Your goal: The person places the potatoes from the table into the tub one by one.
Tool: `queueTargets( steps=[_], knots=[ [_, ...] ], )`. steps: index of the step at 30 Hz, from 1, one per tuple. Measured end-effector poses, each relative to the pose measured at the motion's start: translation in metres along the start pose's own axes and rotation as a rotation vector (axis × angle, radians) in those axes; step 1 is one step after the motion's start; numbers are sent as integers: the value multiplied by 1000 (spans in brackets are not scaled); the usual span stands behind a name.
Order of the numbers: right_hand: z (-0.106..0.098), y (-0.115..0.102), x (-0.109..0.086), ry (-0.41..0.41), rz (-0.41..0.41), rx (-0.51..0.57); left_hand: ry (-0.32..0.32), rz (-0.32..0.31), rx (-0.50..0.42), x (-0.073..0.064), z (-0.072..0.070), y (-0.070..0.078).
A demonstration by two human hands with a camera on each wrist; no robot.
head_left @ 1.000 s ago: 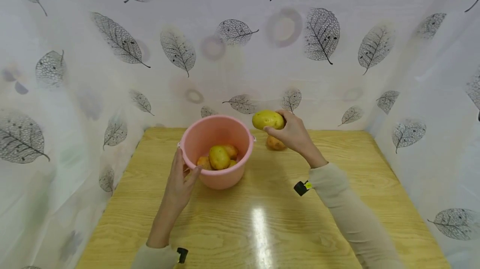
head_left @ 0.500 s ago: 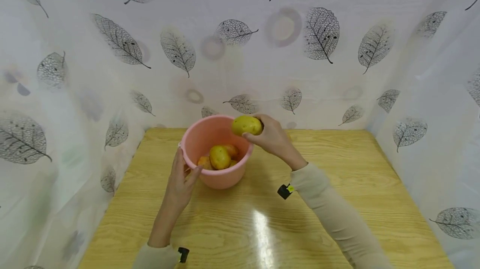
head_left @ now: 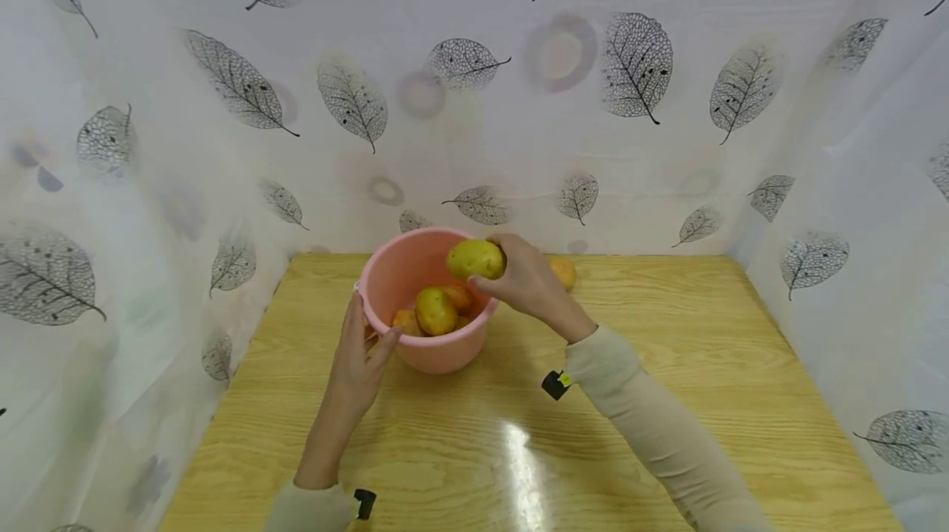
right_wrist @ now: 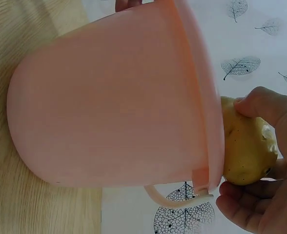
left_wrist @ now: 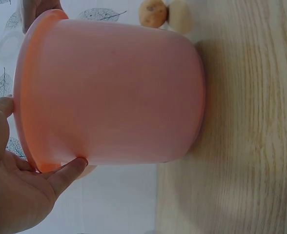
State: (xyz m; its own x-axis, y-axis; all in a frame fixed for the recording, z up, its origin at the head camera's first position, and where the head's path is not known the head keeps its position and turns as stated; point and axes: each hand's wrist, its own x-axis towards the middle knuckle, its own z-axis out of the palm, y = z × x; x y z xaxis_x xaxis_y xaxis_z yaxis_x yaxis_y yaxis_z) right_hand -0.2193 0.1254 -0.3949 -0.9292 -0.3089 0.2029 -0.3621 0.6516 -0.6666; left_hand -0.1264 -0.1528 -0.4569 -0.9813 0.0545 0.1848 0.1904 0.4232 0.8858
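A pink bucket (head_left: 445,357) stands upright on the table with several potatoes (head_left: 436,311) inside. My left hand (head_left: 356,367) grips its near left rim; in the left wrist view the thumb (left_wrist: 4,105) lies at the rim and a finger (left_wrist: 69,173) against the outer wall. Over the right side of the opening, my right hand (head_left: 530,281) holds a yellow potato (head_left: 474,259) between thumb and fingers. From the right wrist, this potato (right_wrist: 248,146) appears just above the rim, partly hidden behind it.
Another potato (head_left: 563,273) lies on the wooden table (head_left: 667,367) behind the right hand, near the back edge. A leaf-printed white curtain (head_left: 474,137) rises behind the table and along both sides. The bucket's handle (right_wrist: 168,201) hangs at its side.
My right hand has carried the potato leftward and slightly down, from right of the bucket to above its opening. The left hand and the bucket have stayed in place.
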Motion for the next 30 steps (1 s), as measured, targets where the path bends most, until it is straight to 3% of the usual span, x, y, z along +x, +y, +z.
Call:
queueTargets(
  steps=[7,21,30],
  knots=[
    [4,1,-2,11,-79,-62,1,0,-14,-1,0,2],
    [6,8,-5,101,-163,-7,6,-14,18,-1,0,5],
    [2,21,-6,115,-111,78,2,-25,20,-2,0,5]
  ],
)
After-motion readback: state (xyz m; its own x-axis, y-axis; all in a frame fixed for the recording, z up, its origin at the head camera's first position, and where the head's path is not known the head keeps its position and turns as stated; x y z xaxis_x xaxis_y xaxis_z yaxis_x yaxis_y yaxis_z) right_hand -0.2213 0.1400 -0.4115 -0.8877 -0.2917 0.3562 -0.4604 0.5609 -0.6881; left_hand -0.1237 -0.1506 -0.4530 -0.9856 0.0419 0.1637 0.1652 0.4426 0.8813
